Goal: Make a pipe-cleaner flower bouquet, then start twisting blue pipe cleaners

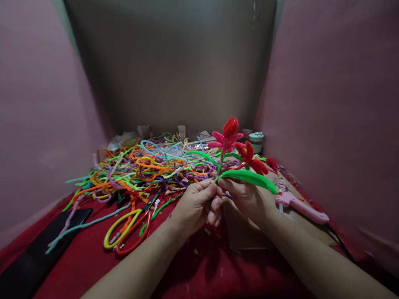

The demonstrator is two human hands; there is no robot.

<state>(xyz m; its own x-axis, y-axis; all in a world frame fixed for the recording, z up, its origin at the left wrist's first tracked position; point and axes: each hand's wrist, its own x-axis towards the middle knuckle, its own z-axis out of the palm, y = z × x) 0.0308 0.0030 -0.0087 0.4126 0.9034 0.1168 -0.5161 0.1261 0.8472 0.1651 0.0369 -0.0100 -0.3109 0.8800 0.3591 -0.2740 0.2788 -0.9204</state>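
Above the red cloth, both hands meet at a flower made of pipe cleaners [231,127], with a red bud, pink petals and a smaller red bloom to the right. My left hand [199,199] is closed, thumb and fingers pinching the lower green stem. Beside it, my right hand [243,197] grips the stem near the base of a long green leaf [249,177] that arches right over its fingers. Another green leaf [202,154] curves out to the left. The lower end of the stem is hidden by the hands.
Left of the hands lie scissors [146,232] with yellow and red handles. A tangled heap of pipe cleaners [149,166] covers the back. At right, a pink glue gun [304,207] rests on cardboard [249,236]. A black flat object [40,253] lies far left; a teal-lidded container [256,142] stands behind.
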